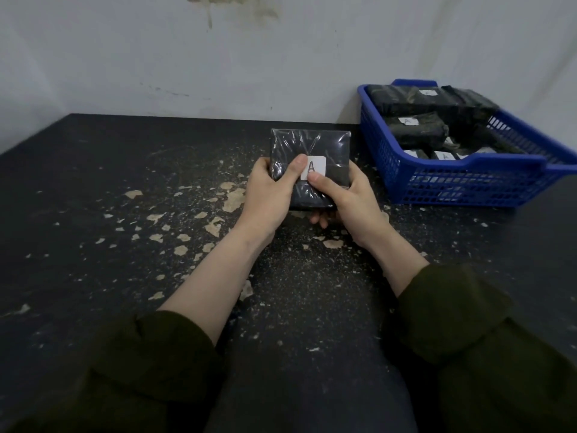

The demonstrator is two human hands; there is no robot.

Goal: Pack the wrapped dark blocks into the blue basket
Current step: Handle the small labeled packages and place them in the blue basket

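A person's two bare hands hold one wrapped dark block (307,145) above a black table (93,198), seen from a head-worn camera looking down. The left hand (268,195) grips the block's left edge, its thumb lying across the top. The right hand (346,198) grips the right edge, its thumb touching the lower part of a white label (313,168) marked "A", with fingers curled beneath the block. The block is wrapped in glossy clear film. Both forearms reach out from dark green sleeves (452,314). To the right, near the wall (218,57), a blue basket (437,182) with perforated sides stands on the table, well apart from the hands. It holds several more wrapped blocks (415,126), some showing white labels. Pale flakes (232,198) and specks are scattered over the tabletop around the hands.
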